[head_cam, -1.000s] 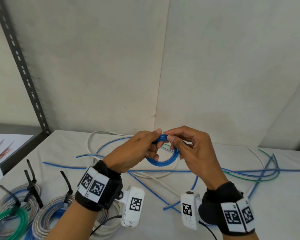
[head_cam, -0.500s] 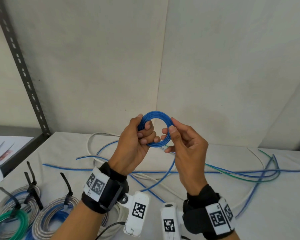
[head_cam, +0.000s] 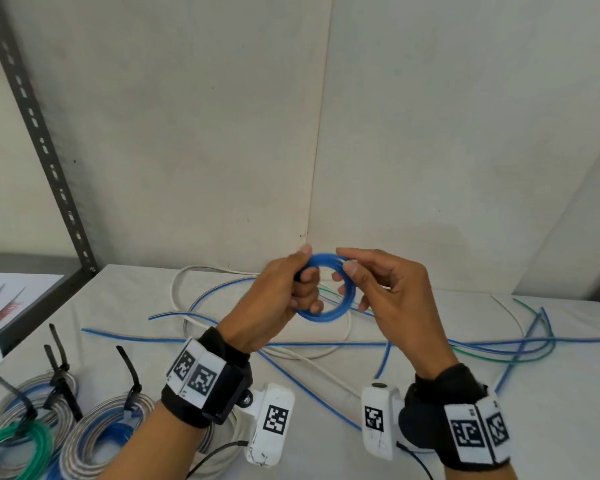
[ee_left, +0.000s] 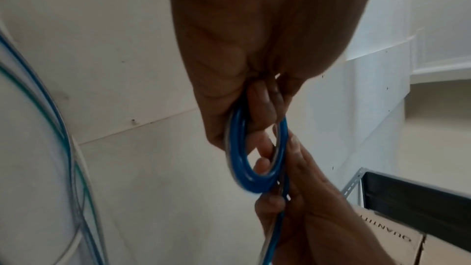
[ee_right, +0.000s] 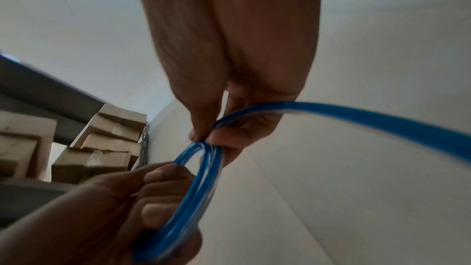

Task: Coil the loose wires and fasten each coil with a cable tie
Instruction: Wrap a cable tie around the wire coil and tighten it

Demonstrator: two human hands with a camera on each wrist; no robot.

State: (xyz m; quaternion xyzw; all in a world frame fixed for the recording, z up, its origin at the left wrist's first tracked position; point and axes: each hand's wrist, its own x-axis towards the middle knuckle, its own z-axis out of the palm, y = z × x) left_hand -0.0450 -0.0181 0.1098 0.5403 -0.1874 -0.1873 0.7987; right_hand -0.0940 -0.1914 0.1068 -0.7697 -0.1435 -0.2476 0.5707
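Observation:
A small coil of blue wire (head_cam: 329,315) hangs in the air above the white table (head_cam: 499,427), held between both hands. My left hand (head_cam: 291,289) grips the coil's left side with its fingers curled through the ring (ee_left: 239,160). My right hand (head_cam: 357,271) pinches the coil's upper right edge between thumb and forefinger (ee_right: 203,138). The blue wire's free length (ee_right: 382,122) runs off past the right palm toward the table. Loose blue, green and white wires (head_cam: 499,348) lie spread on the table beneath.
Several finished coils with black cable ties (head_cam: 84,420) lie at the table's front left, one green coil (head_cam: 14,452) among them. A grey slotted shelf post (head_cam: 39,143) stands at the left. Plain walls meet in a corner behind. Cardboard boxes (ee_right: 102,148) sit on a shelf.
The coil was tilted flat and low a second ago, then raised upright against the wall; now it has come back down slightly and the right fingers have shifted to its top right edge.

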